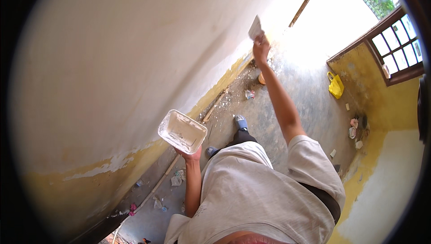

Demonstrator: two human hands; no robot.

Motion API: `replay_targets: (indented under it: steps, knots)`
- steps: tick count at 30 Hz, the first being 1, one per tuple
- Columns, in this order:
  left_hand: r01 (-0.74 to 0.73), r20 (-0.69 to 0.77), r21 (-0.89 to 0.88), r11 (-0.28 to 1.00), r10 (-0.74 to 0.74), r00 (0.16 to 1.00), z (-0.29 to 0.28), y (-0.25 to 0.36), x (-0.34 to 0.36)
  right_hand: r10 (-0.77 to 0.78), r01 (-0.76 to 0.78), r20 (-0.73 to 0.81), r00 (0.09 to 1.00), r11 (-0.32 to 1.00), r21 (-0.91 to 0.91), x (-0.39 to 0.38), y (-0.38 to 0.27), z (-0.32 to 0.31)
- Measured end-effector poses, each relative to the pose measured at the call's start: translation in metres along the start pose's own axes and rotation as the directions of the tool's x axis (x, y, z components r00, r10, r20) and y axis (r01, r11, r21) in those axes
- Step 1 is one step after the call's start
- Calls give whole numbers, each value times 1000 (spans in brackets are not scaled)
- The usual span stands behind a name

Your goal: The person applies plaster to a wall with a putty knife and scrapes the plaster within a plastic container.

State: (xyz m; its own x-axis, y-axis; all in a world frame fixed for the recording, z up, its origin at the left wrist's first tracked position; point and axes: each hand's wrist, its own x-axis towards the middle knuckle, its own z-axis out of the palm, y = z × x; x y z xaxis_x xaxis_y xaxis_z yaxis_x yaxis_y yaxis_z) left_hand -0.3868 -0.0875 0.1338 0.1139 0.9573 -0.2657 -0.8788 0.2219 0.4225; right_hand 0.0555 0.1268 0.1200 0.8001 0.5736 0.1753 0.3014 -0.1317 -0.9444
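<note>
The right hand (261,49) pinches a flat grey-white scraper (256,27) near the big white wall (103,64); the left hand (192,155) holds a white plastic tub (183,132) from below; most wall seems coated, the low yellow strip (143,162) seems left.

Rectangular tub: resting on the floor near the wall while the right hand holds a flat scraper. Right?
Not quite. The rectangular tub isn't resting on the floor: the head view shows it in the left hand's grip, near the wall. The right hand does hold a flat scraper.
</note>
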Motion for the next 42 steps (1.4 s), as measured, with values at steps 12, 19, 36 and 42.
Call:
replay_targets:
  steps: [12, 19, 36, 42]
  knots:
    - [-61, 29, -56, 997, 63, 998, 22, -11, 3, -132, 138, -75, 988, 987, 79, 71, -117, 5]
    - [-88, 10, 0, 996, 88, 996, -26, 43, -27, -366, 372, -69, 928, 910, 181, -127, -174, 59]
    - [-59, -119, -51, 997, 53, 992, -101, 139, -96, -439, 194, 521, 732, 867, 459, -457, -158, 88]
    - [-103, -38, 12, 995, 104, 994, -83, 102, -82, 65, -445, 526, 848, 626, 640, -335, -89, 30]
